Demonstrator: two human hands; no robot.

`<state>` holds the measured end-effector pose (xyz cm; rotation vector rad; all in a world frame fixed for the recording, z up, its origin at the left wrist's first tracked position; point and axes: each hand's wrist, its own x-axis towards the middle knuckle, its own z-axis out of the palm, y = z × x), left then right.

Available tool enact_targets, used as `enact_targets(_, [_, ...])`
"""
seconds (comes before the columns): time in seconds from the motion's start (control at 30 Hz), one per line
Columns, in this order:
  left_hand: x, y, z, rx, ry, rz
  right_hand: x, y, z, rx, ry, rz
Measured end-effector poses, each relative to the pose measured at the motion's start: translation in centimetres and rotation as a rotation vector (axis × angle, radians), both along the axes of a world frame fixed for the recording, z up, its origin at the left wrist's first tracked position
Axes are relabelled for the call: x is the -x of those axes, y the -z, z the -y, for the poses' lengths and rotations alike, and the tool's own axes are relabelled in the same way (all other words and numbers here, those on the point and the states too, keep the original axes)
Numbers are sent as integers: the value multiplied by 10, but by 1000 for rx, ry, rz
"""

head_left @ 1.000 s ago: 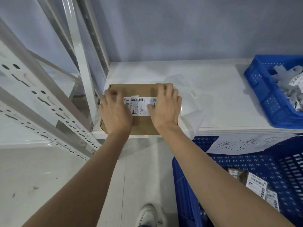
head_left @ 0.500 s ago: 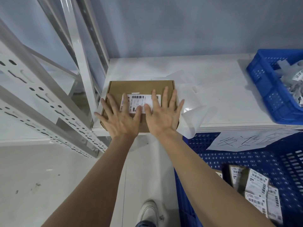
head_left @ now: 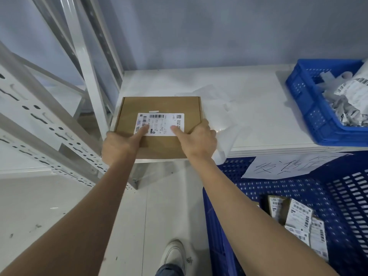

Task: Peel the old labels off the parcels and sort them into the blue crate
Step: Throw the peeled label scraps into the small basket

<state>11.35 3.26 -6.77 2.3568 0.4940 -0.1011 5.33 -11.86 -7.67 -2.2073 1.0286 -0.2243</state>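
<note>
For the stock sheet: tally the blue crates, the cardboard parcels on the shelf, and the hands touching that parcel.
Blue crates: 2, a small one on the shelf and a large one below on the floor.
Cardboard parcels on the shelf: 1, the brown box with a white label.
Hands on that parcel: 2, left hand and right hand.
Total: 5.

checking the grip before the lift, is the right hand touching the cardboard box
Touching. The head view shows the right hand gripping the cardboard box at its right edge, thumb on the label.
</note>
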Motion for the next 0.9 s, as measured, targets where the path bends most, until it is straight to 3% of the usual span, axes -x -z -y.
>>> enact_targets(0.13, [13, -34, 5, 57, -28, 167, 3, -32, 3, -108, 7, 186])
enact_targets(0.27, [43, -77, 36, 278, -74, 297, 28, -85, 33, -174, 18, 390])
enact_targets(0.47, [146, -101, 129, 429, 32, 315, 156, -124, 116, -222, 147, 522])
enact_targets(0.67, [286, -53, 213, 369, 207, 86, 322, -76, 181, -254, 398, 360])
enact_targets(0.9, [354, 48, 248, 132, 318, -206, 406, 22, 212, -381, 513, 63])
